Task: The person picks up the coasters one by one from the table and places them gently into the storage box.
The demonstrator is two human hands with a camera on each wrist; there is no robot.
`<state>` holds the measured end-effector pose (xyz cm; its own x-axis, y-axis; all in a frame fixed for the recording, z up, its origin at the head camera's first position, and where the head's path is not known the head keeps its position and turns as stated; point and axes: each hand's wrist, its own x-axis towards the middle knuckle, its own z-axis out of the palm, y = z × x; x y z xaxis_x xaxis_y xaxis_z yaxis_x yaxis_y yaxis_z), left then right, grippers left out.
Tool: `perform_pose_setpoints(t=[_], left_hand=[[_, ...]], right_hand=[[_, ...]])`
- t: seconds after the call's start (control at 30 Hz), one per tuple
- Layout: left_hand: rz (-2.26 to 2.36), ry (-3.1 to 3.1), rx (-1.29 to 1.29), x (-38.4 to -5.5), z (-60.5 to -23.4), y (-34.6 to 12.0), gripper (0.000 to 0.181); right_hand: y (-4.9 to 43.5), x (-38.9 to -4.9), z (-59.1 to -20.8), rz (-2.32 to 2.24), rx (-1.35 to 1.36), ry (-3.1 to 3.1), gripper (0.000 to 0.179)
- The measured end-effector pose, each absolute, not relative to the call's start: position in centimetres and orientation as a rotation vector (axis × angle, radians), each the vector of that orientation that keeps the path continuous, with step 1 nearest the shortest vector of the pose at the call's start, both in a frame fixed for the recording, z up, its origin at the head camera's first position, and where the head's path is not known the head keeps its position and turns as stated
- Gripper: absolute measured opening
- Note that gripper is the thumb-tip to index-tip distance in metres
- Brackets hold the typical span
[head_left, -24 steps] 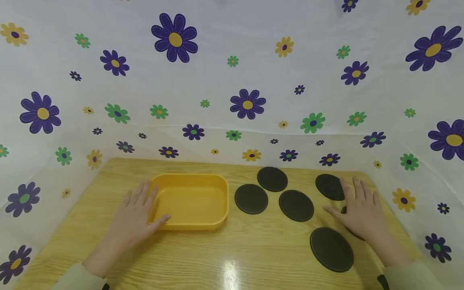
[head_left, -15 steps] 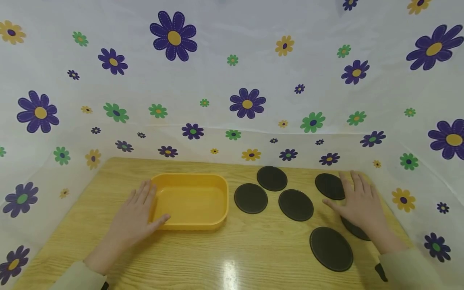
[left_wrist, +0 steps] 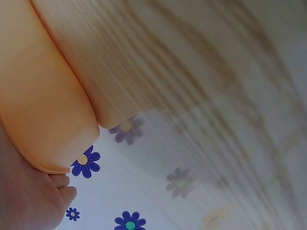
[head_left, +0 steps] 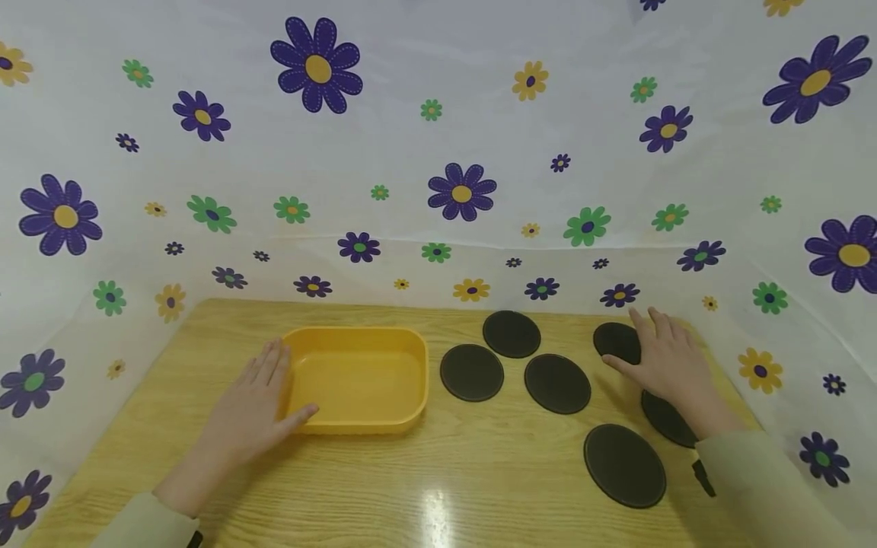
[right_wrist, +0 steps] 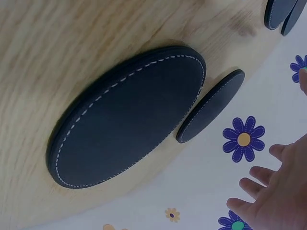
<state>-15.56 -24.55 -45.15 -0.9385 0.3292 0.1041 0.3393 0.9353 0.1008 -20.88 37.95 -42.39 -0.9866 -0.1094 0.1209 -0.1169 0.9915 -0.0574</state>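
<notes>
A yellow rectangular tray (head_left: 356, 377) lies on the wooden table, with nothing in it. My left hand (head_left: 247, 411) rests at its left side, fingers straight along the wall and thumb by the near corner. The left wrist view shows the tray's outer wall (left_wrist: 53, 96) beside the hand (left_wrist: 29, 196). My right hand (head_left: 671, 369) hovers with spread fingers above the right end of the table, holding nothing. Under it lie two round black coasters, the far one (head_left: 612, 342) and the nearer one (head_left: 664, 418), each partly covered. White stitching edges a coaster (right_wrist: 129, 120) in the right wrist view.
Another black coaster (head_left: 625, 466) lies near the front right. Three more, a left one (head_left: 471, 373), a back one (head_left: 511, 333) and a right one (head_left: 558, 383), lie right of the tray. A flowered white cloth (head_left: 384, 152) encloses the table's back and sides.
My right hand has moved forward and slightly left over the far right coaster, uncovering more of the nearer one. The left hand stays by the tray. The head view has shifted slightly.
</notes>
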Motion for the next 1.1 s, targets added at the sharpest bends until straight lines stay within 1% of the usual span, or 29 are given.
perform_pose_setpoints(t=[0.17, 0.53, 0.83, 1.1], left_hand=[[-0.174, -3.004, -0.522, -15.6, -45.2, -24.6, 0.108], [-0.175, -2.979, -0.526, -15.7, -45.3, -24.8, 0.107], [-0.177, -2.999, -0.519, -15.8, -45.3, -24.7, 0.107], [-0.19, -3.005, -0.517, -15.6, -45.3, -24.7, 0.107]], right_hand=[[37.9, -22.1, -42.2, 0.1, 0.137, -3.071, 0.106], [38.3, -24.5, -43.1, 0.068, 0.047, -3.189, 0.107], [38.7, -25.4, -43.9, 0.111, -0.038, -3.311, 0.104], [38.9, -26.1, -44.7, 0.133, -0.009, -3.36, 0.098]])
